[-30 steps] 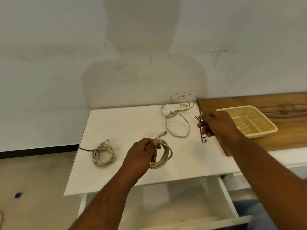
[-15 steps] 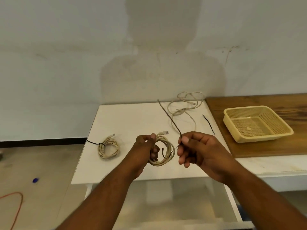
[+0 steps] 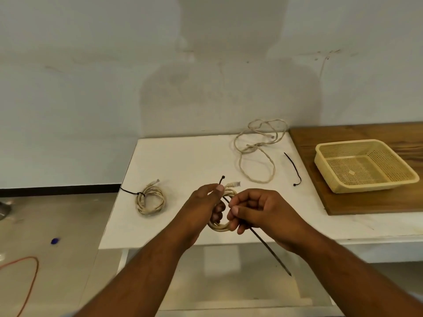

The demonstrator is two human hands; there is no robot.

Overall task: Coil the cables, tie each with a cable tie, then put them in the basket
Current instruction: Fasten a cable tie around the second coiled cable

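My left hand point(image 3: 203, 209) grips a coiled beige cable point(image 3: 219, 227) above the front edge of the white table point(image 3: 183, 161). A black cable tie point(image 3: 265, 245) runs through the coil; its head sticks up by my left thumb and its tail points down toward me. My right hand point(image 3: 258, 211) pinches the tie just right of the coil. A second beige coil point(image 3: 151, 200), tied with a black tie, lies at the table's left. A loose uncoiled cable point(image 3: 256, 152) lies at the back. A spare black tie point(image 3: 294, 168) lies beside it. The yellow basket point(image 3: 325, 170) stands at right.
The basket sits on a wooden board point(image 3: 366, 202) at the table's right. Below the table front an open white drawer point(image 3: 229, 282) sticks out. An orange cord point(image 3: 29, 277) and a small blue object point(image 3: 55, 240) lie on the floor at left. The wall is close behind.
My right hand carried a black tie from the table's right side to the coil in my left hand. The tie now passes through the coil, its tail pointing toward me.
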